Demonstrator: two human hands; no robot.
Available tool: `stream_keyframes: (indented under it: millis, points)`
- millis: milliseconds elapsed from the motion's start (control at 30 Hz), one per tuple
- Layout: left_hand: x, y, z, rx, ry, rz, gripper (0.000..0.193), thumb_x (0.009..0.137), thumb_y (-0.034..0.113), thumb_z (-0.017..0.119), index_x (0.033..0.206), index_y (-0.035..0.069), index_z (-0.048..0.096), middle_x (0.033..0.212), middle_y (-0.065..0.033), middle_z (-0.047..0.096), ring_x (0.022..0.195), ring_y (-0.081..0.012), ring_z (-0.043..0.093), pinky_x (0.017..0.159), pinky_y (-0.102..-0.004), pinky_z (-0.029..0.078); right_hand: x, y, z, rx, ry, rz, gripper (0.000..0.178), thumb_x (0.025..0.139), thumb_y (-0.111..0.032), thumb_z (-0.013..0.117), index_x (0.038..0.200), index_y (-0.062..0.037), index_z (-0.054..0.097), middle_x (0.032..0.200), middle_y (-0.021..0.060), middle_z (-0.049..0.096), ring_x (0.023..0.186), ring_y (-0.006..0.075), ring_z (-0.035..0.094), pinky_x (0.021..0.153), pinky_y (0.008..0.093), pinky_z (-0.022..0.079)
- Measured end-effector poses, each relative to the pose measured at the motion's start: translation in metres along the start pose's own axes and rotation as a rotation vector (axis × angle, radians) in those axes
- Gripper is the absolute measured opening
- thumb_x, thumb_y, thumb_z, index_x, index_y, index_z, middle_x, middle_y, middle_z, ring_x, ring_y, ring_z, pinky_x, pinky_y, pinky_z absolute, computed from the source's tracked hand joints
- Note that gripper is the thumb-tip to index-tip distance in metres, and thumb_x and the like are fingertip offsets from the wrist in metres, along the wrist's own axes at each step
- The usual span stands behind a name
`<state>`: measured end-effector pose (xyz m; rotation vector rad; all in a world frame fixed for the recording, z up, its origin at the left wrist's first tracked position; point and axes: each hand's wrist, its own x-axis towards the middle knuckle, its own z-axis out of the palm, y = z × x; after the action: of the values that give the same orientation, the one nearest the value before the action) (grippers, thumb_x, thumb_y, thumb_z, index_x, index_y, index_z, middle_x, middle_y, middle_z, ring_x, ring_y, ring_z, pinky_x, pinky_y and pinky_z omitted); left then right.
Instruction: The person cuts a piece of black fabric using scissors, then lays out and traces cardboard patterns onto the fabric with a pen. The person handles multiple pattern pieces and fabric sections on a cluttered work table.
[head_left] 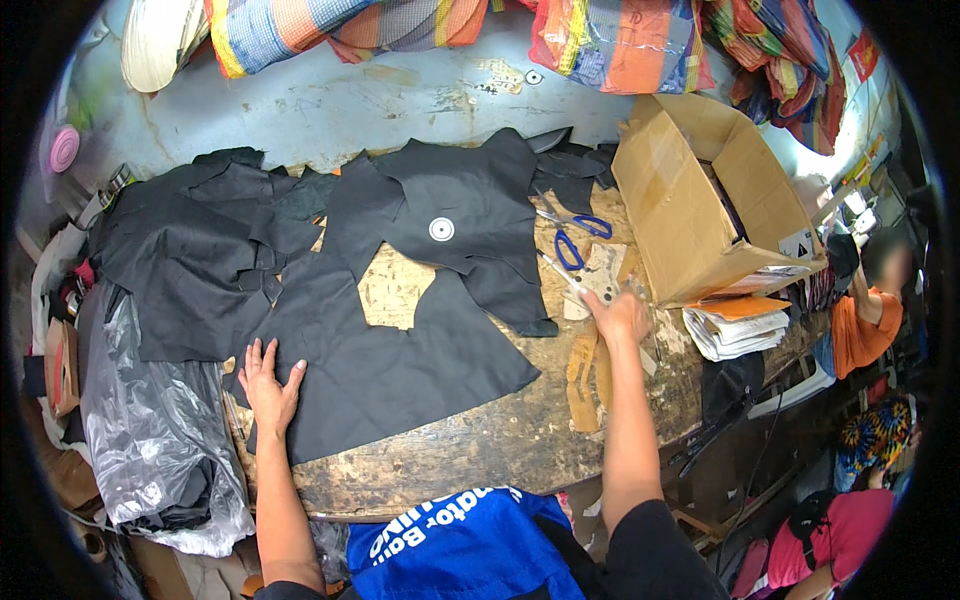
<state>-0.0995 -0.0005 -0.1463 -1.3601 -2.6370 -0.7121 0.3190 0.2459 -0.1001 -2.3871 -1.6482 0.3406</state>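
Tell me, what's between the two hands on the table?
In the head view, black fabric lies flat on the wooden table between the left hand, which presses on it, and the right hand. Near the right hand, bare wood shows.

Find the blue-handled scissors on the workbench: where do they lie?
In the head view, the scissors lie right of centre on the wooden table, between the black fabric and the cardboard box, just beyond the right hand.

Left hand [268, 385] flat, fingers spread; right hand [620, 315] outstretched, fingers curled.
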Motion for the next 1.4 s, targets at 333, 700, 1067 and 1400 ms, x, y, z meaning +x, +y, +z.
stream_keyframes:
  millis: [333, 700, 1067, 1400]
  points:
    - [0.001, -0.001, 0.0, -0.023, 0.013, 0.001, 0.059, 0.075, 0.037, 0.067, 0.123, 0.004, 0.054, 0.135, -0.0216, 0.041, 0.13, -0.0347, 0.032, 0.106, -0.0491, 0.019, 0.103, 0.02, 0.039, 0.635, -0.221, 0.059, 0.046, 0.047, -0.01, 0.086, 0.082, 0.0093, 0.064, 0.083, 0.0138, 0.067, 0.069, 0.0222, 0.062, 0.064, 0.0382, 0.049]
    - [0.001, -0.001, -0.001, -0.035, 0.023, -0.002, 0.06, 0.074, 0.038, 0.068, 0.122, 0.004, 0.055, 0.136, -0.0214, 0.041, 0.129, -0.0349, 0.032, 0.106, -0.0491, 0.019, 0.08, -0.031, 0.027, 0.425, -0.174, 0.136, 0.03, 0.057, -0.018, 0.079, 0.078, 0.0003, 0.068, 0.085, 0.0129, 0.068, 0.076, 0.0244, 0.065, 0.067, 0.0371, 0.051]
    - [0.002, -0.003, 0.0, -0.05, 0.026, 0.005, 0.06, 0.074, 0.037, 0.068, 0.121, 0.004, 0.055, 0.135, -0.022, 0.041, 0.129, -0.0348, 0.033, 0.106, -0.0481, 0.019, 0.046, -0.005, -0.057, 0.481, 0.387, -0.491, 0.013, 0.067, -0.003, 0.066, 0.077, -0.0036, 0.058, 0.067, 0.0133, 0.062, 0.062, 0.0253, 0.06, 0.061, 0.0368, 0.047]
    - [0.0, -0.003, -0.001, -0.047, 0.008, -0.006, 0.059, 0.074, 0.038, 0.067, 0.122, 0.005, 0.055, 0.136, -0.0199, 0.04, 0.131, -0.0338, 0.031, 0.107, -0.0482, 0.017, 0.015, 0.028, -0.011, 0.097, 0.068, -0.554, 0.05, 0.052, -0.025, 0.084, 0.092, -0.0021, 0.066, 0.094, 0.0188, 0.064, 0.089, 0.0324, 0.062, 0.081, 0.0384, 0.048]
